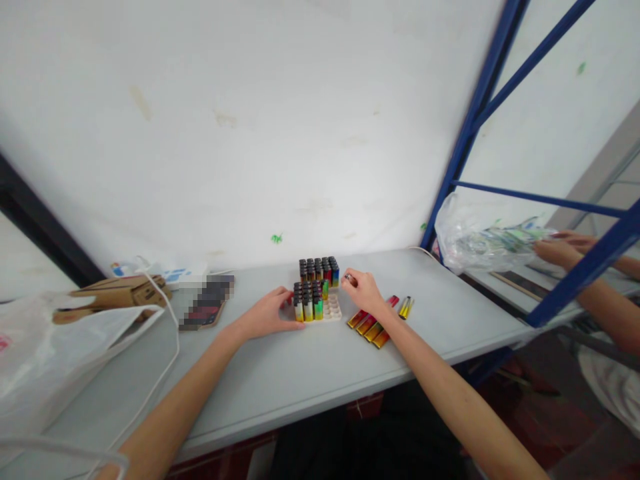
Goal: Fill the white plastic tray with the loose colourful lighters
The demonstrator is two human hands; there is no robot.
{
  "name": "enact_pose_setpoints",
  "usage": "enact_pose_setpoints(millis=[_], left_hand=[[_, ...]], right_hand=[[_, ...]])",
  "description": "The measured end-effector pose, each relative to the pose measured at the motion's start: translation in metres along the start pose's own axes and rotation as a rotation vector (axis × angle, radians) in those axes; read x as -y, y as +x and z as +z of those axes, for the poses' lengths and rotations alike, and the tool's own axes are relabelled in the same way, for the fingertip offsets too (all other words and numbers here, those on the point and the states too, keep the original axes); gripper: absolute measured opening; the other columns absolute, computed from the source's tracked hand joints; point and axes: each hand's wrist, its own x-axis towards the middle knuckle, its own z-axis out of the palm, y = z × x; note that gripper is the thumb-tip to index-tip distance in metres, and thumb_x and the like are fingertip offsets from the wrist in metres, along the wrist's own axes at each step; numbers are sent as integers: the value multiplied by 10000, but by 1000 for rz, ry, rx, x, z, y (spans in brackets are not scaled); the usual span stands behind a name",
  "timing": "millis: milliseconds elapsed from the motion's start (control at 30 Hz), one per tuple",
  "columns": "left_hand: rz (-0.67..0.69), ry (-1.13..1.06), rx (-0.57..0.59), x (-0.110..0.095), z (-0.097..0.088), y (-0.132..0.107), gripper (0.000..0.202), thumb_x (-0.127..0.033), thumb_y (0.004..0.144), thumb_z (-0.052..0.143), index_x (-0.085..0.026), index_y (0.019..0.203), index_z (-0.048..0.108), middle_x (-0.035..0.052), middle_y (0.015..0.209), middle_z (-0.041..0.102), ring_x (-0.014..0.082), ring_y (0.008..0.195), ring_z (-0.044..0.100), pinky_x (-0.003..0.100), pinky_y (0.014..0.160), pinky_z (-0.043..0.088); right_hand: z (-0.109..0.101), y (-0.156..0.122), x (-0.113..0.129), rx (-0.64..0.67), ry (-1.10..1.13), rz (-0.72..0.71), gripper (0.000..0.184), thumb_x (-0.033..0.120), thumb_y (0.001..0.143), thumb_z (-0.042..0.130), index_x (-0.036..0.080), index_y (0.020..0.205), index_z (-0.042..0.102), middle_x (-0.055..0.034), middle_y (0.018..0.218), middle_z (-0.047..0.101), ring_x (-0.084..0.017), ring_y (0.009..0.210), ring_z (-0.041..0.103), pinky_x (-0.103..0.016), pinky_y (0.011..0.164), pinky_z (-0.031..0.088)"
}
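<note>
A white tray (pixel 334 311) stands on the grey table (pixel 310 367), partly filled with upright coloured lighters (pixel 308 301). A second block of upright lighters (pixel 319 270) stands just behind it. My left hand (pixel 270 313) rests against the tray's left side, fingers curled on the lighters there. My right hand (pixel 364 291) hovers at the tray's right edge with fingertips pinched on a small lighter (pixel 348 277). Several loose lighters (pixel 373 323) lie flat on the table to the right of the tray.
A phone (pixel 206 305) lies left of the tray, beside a cardboard box (pixel 117 293). A white plastic bag (pixel 45 353) and a white cable (pixel 170 333) fill the left. A blue metal frame (pixel 470 127) stands on the right; another person's hands (pixel 560 250) handle a plastic bag (pixel 475 240).
</note>
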Motion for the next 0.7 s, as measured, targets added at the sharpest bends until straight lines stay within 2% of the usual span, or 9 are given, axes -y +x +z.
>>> enact_pose_setpoints(millis=[233,467,700], left_hand=[[-2,11,1,-1,-1,0,569,-691,697,743,-196,959,641,60,978,623,248,856,612,358,794,506],[7,-5,-5,-1,-1,0,564,-683,699,745,-199,972,650,55,974,625,245,861,613,356,785,507],[1,8,-4,-1,-1,0,555,-683,688,757,-203,943,645,57,980,628,248,858,617,364,791,509]], right_hand=[[1,-1,4,36,-12,-33,241,301,862,503,215,649,432,71,549,380,-105,535,306,-268,557,224],[1,-3,8,84,-29,-84,432,503,976,485,220,660,405,67,545,386,-107,525,310,-273,554,219],[-1,-4,12,108,-35,-95,439,511,996,480,218,676,410,70,549,362,-108,530,313,-276,562,209]])
